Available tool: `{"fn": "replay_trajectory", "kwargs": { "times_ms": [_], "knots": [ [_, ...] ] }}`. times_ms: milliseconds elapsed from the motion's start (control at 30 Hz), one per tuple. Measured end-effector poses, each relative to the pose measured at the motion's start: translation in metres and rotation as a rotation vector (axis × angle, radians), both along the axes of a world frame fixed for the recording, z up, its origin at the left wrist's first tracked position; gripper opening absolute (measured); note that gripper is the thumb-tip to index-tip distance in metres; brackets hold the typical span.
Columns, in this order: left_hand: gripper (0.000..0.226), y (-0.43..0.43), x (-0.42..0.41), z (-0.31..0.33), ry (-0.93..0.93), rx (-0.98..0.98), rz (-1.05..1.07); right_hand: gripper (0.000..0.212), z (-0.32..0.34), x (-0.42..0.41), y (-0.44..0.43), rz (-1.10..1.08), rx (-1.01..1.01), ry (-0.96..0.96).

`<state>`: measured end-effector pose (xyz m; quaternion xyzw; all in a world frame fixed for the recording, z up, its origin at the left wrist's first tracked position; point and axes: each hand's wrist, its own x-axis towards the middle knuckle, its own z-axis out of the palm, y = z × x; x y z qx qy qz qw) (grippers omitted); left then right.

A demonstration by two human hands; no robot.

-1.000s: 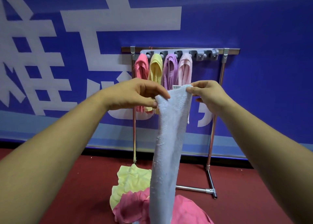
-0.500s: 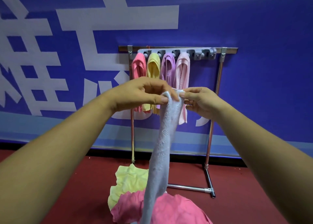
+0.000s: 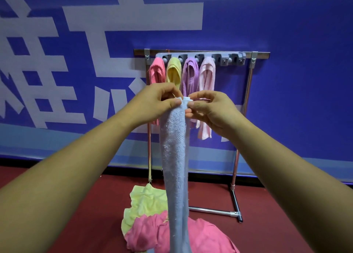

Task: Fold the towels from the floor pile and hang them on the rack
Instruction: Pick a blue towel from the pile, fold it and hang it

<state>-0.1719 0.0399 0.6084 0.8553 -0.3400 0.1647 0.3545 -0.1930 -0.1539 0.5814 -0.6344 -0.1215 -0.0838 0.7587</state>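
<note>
Fingers (image 3: 172, 104) are pinched in tight on my feed: the left hand (image 3: 158, 101) holds the top edge of the light blue towel (image 3: 174, 147) between thumb and forefinger, and the right hand (image 3: 212, 111) pinches the same edge just beside it, thumb on the near face, the other fingers curled behind. The two hands almost touch at the towel's top, where a small white label shows between them. I see the towel gathered into a narrow strip, hanging straight down from the grip at about chest height; its lower end runs out of the bottom of the view in front of the floor pile, and I cannot tell whether it touches the pile.

Behind the hands stands the rack (image 3: 248, 92), a metal frame against the blue wall (image 3: 286, 32), with a grey hook strip (image 3: 223, 58) under its top bar. Four towels hang from the strip's left part, side by side: pink (image 3: 157, 71), yellow (image 3: 173, 71), purple (image 3: 189, 75) and pale pink (image 3: 206, 76).

On the red floor (image 3: 76, 205) lie a crumpled yellow towel (image 3: 145, 201) and, overlapping its near edge, a pink towel (image 3: 149, 233)
</note>
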Motion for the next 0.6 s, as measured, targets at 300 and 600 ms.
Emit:
{"fn": "replay_trajectory", "kwargs": {
  "times_ms": [300,600],
  "knots": [
    [0.013,0.001,-0.003,-0.002,-0.001,-0.073,0.008,0.014,-0.006,-0.003,0.008,0.009,-0.168,-0.108],
    [0.026,0.005,-0.009,0.001,0.029,-0.016,0.028,0.021,-0.01,-0.005,0.01,-0.058,-0.254,-0.14]
  ]
}}
